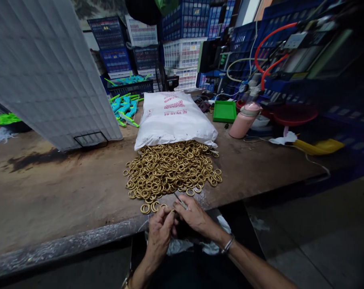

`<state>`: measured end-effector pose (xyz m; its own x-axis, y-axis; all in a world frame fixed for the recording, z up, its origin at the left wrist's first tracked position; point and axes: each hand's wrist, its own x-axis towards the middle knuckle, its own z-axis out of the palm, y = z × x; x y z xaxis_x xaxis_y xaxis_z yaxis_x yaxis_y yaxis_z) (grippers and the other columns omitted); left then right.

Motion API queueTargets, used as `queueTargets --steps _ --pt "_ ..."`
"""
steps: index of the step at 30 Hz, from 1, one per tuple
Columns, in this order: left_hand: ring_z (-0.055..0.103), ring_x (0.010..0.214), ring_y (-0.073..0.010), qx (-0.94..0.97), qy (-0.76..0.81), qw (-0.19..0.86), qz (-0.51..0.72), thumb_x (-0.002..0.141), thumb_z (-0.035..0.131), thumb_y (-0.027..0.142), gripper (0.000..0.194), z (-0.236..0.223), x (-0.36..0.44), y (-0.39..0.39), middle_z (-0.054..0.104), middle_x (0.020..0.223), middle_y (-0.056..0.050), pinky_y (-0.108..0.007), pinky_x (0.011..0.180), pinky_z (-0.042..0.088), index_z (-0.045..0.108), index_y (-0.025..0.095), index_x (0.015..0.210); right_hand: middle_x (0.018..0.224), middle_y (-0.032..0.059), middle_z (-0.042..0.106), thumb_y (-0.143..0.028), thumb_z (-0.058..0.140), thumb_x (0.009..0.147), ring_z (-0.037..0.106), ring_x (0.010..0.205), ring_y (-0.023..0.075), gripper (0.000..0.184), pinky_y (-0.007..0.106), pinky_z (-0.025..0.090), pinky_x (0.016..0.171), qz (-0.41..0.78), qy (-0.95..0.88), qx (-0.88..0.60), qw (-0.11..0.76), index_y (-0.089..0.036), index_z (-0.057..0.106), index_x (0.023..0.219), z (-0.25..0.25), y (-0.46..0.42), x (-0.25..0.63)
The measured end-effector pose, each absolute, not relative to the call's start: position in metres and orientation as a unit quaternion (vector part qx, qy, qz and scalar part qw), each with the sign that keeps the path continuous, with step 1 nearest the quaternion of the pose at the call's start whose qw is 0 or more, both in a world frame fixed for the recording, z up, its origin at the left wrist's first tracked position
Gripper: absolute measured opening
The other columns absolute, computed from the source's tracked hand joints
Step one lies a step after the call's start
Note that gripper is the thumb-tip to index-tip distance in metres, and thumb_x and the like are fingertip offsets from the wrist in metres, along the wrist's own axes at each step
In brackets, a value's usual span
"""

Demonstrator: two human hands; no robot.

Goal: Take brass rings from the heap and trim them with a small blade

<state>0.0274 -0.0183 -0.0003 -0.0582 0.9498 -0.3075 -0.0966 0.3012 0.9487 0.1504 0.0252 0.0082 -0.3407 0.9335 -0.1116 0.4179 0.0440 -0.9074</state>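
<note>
A large heap of brass-coloured rings spills from under a white printed sack on the table. At the table's front edge, my left hand is closed in a pinch on a small ring, mostly covered by the fingers. Right beside it, my right hand is wrapped round a slim tool with a thin dark tip and pale handle, like a small knife; its tip points away from me, toward the heap. The two hands meet at the fingertips. A few loose rings lie just ahead of my left hand.
A tall grey ribbed panel stands at the left. Behind the sack are blue and green plastic pieces and stacked crates. To the right stand a green tray, a pink bottle and a machine with red hoses.
</note>
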Motion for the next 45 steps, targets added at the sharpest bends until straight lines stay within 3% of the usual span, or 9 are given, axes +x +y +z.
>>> queueTargets --steps 6,10,15,20,28,33,37,45 --pt "0.038 0.039 -0.0046 0.346 0.477 0.652 0.477 0.077 0.053 0.042 0.028 -0.002 0.022 -0.025 0.051 0.054 0.004 -0.016 0.038 0.032 0.052 0.015 0.069 0.052 -0.0053 0.045 -0.026 0.039 0.082 0.041 0.051 0.0089 0.018 0.021 0.031 0.050 0.472 -0.679 -0.493 0.270 -0.018 0.044 0.065 0.006 0.023 0.148" --pt "0.039 0.041 -0.0048 0.302 0.451 0.674 0.501 0.076 0.055 0.039 0.024 0.000 0.021 -0.029 0.051 0.059 0.004 -0.016 0.038 0.033 0.052 0.016 0.075 0.055 -0.0032 0.047 -0.025 0.037 0.083 0.043 0.053 0.0104 0.020 0.022 0.032 0.052 0.389 -0.706 -0.527 0.267 -0.019 0.042 0.065 0.003 0.019 0.150" --pt "0.042 0.044 -0.0053 0.315 0.455 0.655 0.514 0.076 0.055 0.040 0.024 0.001 0.020 -0.030 0.051 0.062 0.003 -0.016 0.040 0.037 0.050 0.016 0.075 0.061 -0.0014 0.054 -0.012 0.039 0.074 0.048 0.056 0.0117 0.010 0.022 0.031 0.055 0.326 -0.787 -0.488 0.189 -0.020 0.045 0.072 0.002 0.008 0.153" --pt "0.041 0.042 -0.0054 0.350 0.476 0.626 0.509 0.075 0.055 0.043 0.027 -0.003 0.019 -0.029 0.049 0.055 0.005 -0.017 0.041 0.038 0.049 0.016 0.072 0.064 -0.0004 0.057 -0.008 0.041 0.065 0.049 0.057 0.0130 0.021 0.023 0.028 0.055 0.267 -0.819 -0.491 0.128 -0.020 0.048 0.080 0.003 0.004 0.149" --pt "0.040 0.038 -0.0048 0.356 0.488 0.625 0.495 0.072 0.058 0.044 0.030 0.005 0.016 -0.044 0.050 0.051 0.004 -0.017 0.040 0.037 0.049 0.016 0.066 0.072 0.0056 0.060 -0.008 0.037 0.069 0.052 0.064 0.0167 0.026 0.026 0.028 0.058 0.184 -0.823 -0.534 0.064 -0.016 0.050 0.090 0.001 0.011 0.154" --pt "0.047 0.043 -0.0074 0.292 0.411 0.712 0.488 0.074 0.058 0.042 0.028 0.001 0.013 -0.058 0.057 0.061 -0.001 -0.020 0.041 0.041 0.052 0.015 0.069 0.073 0.0040 0.059 -0.008 0.038 0.070 0.051 0.065 0.0156 0.025 0.025 0.028 0.059 0.174 -0.822 -0.533 0.102 -0.017 0.050 0.091 0.001 0.019 0.143" --pt "0.053 0.055 -0.0102 0.217 0.404 0.721 0.519 0.074 0.059 0.036 0.024 -0.006 0.003 -0.059 0.061 0.074 -0.006 -0.019 0.042 0.042 0.055 0.013 0.069 0.075 0.0026 0.060 -0.018 0.041 0.078 0.053 0.066 0.0148 0.016 0.025 0.027 0.057 0.183 -0.822 -0.527 0.117 -0.019 0.047 0.092 0.002 0.021 0.123" --pt "0.055 0.056 -0.0111 0.113 0.377 0.741 0.544 0.068 0.062 0.024 0.017 0.007 -0.018 -0.049 0.060 0.070 -0.002 -0.019 0.043 0.041 0.058 0.015 0.081 0.084 0.0058 0.062 -0.020 0.043 0.080 0.057 0.076 0.0181 0.019 0.026 0.029 0.062 0.145 -0.831 -0.535 0.043 -0.019 0.046 0.099 -0.002 0.030 0.112"
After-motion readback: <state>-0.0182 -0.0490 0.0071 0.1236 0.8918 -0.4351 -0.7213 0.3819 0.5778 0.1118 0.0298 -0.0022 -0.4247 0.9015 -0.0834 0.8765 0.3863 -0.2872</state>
